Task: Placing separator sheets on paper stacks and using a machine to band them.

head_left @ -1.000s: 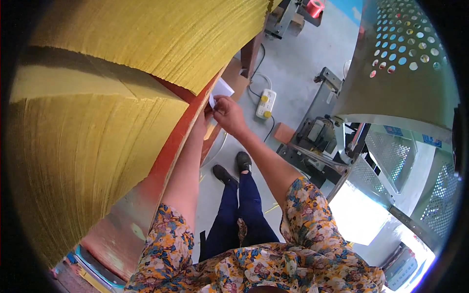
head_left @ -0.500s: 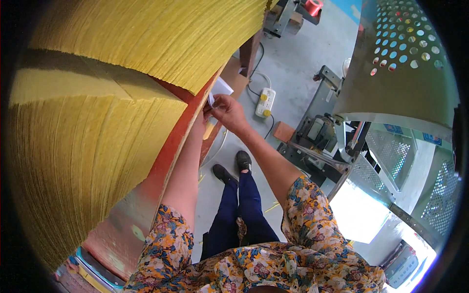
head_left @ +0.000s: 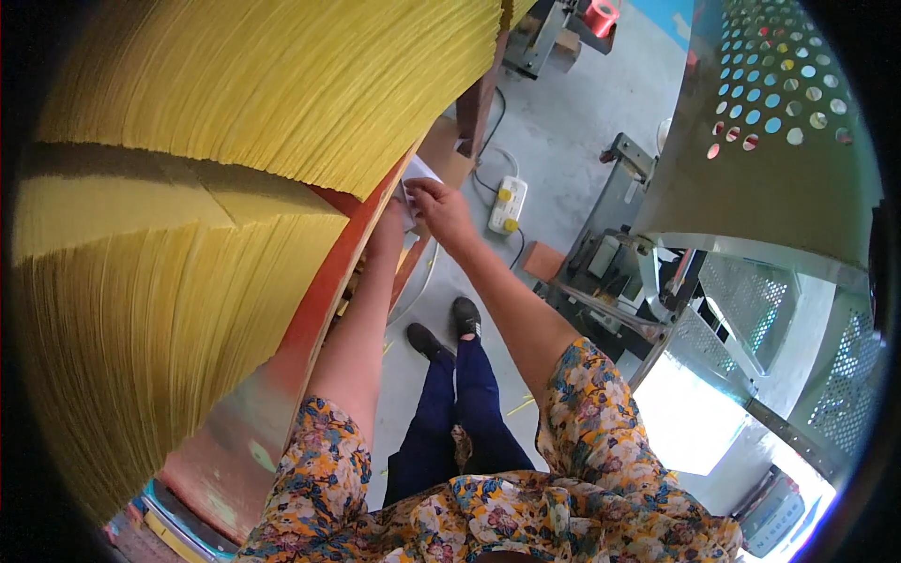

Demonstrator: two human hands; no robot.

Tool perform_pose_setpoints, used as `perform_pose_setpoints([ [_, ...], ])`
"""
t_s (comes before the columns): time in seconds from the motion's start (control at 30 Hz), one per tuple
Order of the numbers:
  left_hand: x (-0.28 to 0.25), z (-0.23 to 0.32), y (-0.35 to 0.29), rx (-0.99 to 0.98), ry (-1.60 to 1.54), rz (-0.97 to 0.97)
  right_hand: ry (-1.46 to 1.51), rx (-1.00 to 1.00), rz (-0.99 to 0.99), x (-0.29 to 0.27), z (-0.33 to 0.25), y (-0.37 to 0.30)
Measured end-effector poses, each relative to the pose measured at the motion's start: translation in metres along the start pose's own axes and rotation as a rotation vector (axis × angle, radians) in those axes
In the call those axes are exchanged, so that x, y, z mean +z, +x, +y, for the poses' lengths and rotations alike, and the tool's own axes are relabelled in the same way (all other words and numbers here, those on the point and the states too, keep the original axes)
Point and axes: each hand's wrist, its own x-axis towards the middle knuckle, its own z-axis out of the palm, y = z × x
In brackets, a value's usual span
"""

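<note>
Just under the edge of a red board, my right hand (head_left: pixel 441 214) pinches a thin white sheet (head_left: pixel 422 171), which looks like paper or film. My left hand (head_left: pixel 387 230) is close beside it, against the board's edge. Its fingers are mostly hidden, so I cannot see what they hold. Behind the sheet shows a brown cardboard box (head_left: pixel 449 155). Tall stacks of yellow paper sheets (head_left: pixel 178 310) fill the left side and rest on the red board (head_left: pixel 328 281), rising beside my left arm.
On the grey floor lies a white power strip (head_left: pixel 507 205) with yellow plugs and dark cables. To the right stands a metal machine (head_left: pixel 610 272) with a perforated guard (head_left: pixel 760 178). A brick-coloured block (head_left: pixel 542 261) sits at its foot. A red spool (head_left: pixel 601 17) is at the far end.
My hands have drawn slightly apart at the white sheet, and more of the sheet shows between them. The yellow stacks appear a little lower and further left in view.
</note>
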Motion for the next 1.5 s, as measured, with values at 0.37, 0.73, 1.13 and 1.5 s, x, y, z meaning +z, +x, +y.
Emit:
perform_pose_setpoints([
  [0.37,0.009,-0.022,0.006,-0.027,-0.152,0.15,-0.14,-0.007,0.044,0.003,-0.002,-0.004],
  [0.73,-0.033,0.044,-0.015,-0.311,-0.622,-0.09,-0.158,0.02,0.024,-0.001,0.006,-0.01],
  [1.13,-0.04,0.055,-0.014,-0.474,-0.816,-0.197,-0.175,-0.019,0.027,-0.008,0.018,-0.007],
  [1.5,-0.034,0.064,-0.065,0.074,-0.436,0.084,0.155,0.009,0.022,0.008,-0.019,-0.046],
])
